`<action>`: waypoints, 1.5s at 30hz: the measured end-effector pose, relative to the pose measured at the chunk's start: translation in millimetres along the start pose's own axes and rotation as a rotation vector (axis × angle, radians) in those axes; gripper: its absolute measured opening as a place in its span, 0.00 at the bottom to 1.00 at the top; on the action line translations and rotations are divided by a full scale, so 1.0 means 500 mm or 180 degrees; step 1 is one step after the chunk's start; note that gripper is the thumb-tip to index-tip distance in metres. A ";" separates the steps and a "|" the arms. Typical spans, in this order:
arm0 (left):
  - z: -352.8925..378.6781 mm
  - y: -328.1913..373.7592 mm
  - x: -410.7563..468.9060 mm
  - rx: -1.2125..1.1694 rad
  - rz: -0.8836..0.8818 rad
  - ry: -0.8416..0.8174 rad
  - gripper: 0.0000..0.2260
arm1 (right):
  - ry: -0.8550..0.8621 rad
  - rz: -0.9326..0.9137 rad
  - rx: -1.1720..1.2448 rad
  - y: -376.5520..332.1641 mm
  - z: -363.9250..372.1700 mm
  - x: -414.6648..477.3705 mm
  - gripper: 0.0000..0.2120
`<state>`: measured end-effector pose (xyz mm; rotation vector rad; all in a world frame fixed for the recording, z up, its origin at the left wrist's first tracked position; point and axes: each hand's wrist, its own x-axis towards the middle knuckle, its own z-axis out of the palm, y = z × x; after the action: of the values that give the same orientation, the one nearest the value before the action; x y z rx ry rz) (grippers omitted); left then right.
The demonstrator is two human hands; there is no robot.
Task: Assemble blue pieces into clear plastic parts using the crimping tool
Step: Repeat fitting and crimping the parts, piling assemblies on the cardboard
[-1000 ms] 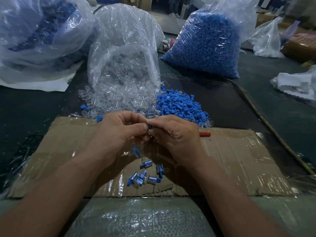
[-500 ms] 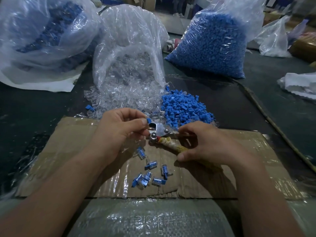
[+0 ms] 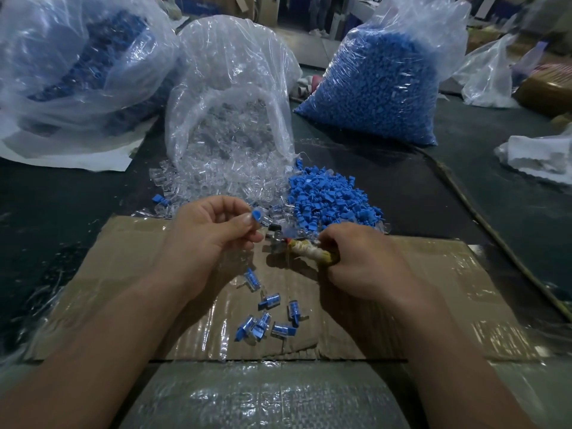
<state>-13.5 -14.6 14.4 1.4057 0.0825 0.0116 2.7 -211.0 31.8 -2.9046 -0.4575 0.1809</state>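
My left hand (image 3: 210,233) pinches a clear plastic part with a blue piece (image 3: 256,216) in its end, held just left of the tool's metal jaws. My right hand (image 3: 365,261) grips the crimping tool (image 3: 306,247) by its tape-wrapped handle; the jaws point left. Whether the jaws touch the held part I cannot tell. A loose heap of blue pieces (image 3: 331,199) lies behind the hands, beside spilled clear parts (image 3: 216,181). Several assembled pieces (image 3: 269,317) lie on the cardboard (image 3: 433,289) below my hands.
An open bag of clear parts (image 3: 229,97) lies at the back centre. A full bag of blue pieces (image 3: 380,82) stands back right, another big bag (image 3: 71,63) back left. White crumpled plastic (image 3: 538,156) lies at the right. The dark table has a raised strip (image 3: 483,218) running diagonally.
My hands have parted. My right hand took up the crimping tool and now grips its handle more firmly. My left hand keeps the blue-and-clear piece, raised slightly beside the jaws.
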 end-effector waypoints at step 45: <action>0.024 0.008 -0.020 0.0923 0.0952 0.0380 0.11 | 0.0334 -0.0432 0.0842 -0.031 0.006 -0.004 0.14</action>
<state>-22.4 -26.3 21.0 1.6959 -0.0294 0.3437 -4.2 -196.8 32.3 -2.6000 -0.5637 0.0628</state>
